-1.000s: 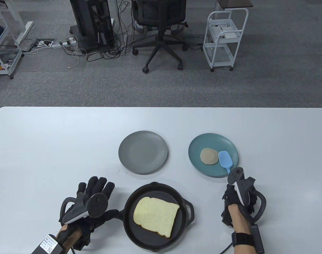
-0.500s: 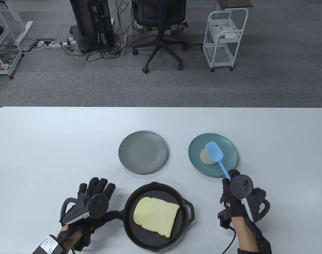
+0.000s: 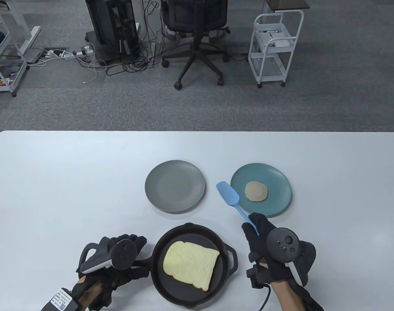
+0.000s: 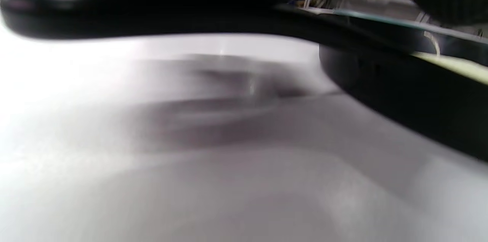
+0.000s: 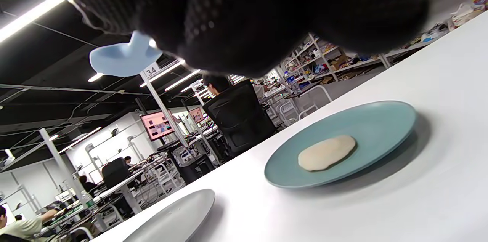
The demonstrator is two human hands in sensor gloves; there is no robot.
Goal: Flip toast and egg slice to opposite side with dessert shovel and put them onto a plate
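The toast (image 3: 191, 265) lies flat in the black skillet (image 3: 158, 249) at the near edge of the counter (image 3: 54, 181), and everything next turns on how the dessert shovel (image 3: 230, 198) stands to it. The right hand (image 3: 264, 239) grips the shovel's handle, fingers (image 3: 253, 226) curled round the lower end, and the blue blade hangs above the counter beyond the skillet and to its right, in the gap between the grey plate (image 3: 174, 186) and the teal plate (image 3: 261, 189). The shovel's long axis runs from the hand up and away to the left, so the blade points away from the toast; by my reading it must swing back toward the skillet and tip down to slide under the slice's right edge. The egg slice (image 3: 256, 191) already sits on the teal plate. The left hand (image 3: 116, 259) is wrapped round the skillet's handle on the skillet's left, steadying it. The right hand is the nearer one for the scoop.
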